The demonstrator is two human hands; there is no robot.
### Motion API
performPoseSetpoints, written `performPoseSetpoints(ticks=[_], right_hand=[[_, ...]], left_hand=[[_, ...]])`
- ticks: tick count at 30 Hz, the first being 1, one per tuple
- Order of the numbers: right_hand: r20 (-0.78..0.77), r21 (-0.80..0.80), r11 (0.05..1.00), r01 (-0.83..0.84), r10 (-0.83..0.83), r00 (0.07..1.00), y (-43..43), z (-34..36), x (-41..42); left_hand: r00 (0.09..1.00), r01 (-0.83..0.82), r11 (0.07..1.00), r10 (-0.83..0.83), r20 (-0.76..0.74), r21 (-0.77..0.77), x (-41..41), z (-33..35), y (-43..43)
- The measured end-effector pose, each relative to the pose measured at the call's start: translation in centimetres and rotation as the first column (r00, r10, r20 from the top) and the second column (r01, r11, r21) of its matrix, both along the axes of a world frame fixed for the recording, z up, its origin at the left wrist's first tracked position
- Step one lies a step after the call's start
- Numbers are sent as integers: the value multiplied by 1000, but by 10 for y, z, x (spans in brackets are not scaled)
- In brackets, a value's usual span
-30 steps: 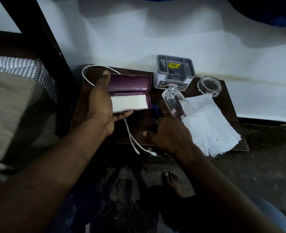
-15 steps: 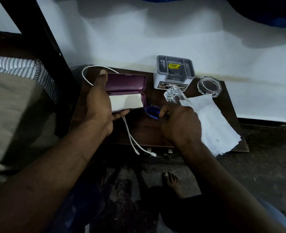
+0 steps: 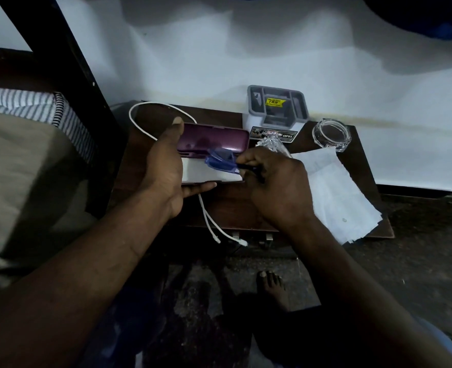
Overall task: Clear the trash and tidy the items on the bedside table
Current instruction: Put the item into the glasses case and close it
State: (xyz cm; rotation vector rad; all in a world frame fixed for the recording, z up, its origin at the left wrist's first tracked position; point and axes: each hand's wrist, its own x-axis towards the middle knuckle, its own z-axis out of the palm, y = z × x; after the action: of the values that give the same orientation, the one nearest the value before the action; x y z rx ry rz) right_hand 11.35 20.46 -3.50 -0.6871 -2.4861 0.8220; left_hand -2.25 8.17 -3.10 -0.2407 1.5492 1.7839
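— On the bedside table [image 3: 232, 205], against the white wall, what can we read?

— We read "OPEL" on the black label at the front of the grey organiser [image 3: 276, 106]. Inside it is a yellow sticker [image 3: 274, 102] with what looks to us like a rupee price, 49.00; the line above is too small to read.

— And the hands?

— We see the left hand [image 3: 163, 171] gripping the purple glasses case [image 3: 214, 140] by its left end, thumb up along the lid and fingers curled under the lower half. The case lies open, its white lining [image 3: 206, 173] facing up.

— The right one?

— Our right hand [image 3: 275, 187] pinches the blue glasses [image 3: 220, 162] by a dark temple arm, fingers curled in tight. The glasses sit over the open case, at the hinge line; whether they touch the lining we cannot tell.

— What else lies around?

— We note a white cable [image 3: 150, 107] looping behind the case, its two plugs hanging over the front edge. White papers [image 3: 336, 197] spread across the right side, a clear glass dish [image 3: 331, 138] stands at the back right corner, and a clear tumbler [image 3: 271, 143] shows partly behind the right hand.
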Motion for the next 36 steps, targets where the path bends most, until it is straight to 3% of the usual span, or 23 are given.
performPoseSetpoints(ticks=[7,23,36], right_hand=[[52,-62,985,-163,166,985,-1,-4,-1],[52,-135,969,-209,218,975,-1,-7,0],[-2,-93,978,-189,189,982,-5,-9,-2]], left_hand=[[969,215,974,-223,109,76,5,0,0],[965,252,967,-254,59,30,5,0,2],[969,241,970,-243,43,43,4,-1,2]])
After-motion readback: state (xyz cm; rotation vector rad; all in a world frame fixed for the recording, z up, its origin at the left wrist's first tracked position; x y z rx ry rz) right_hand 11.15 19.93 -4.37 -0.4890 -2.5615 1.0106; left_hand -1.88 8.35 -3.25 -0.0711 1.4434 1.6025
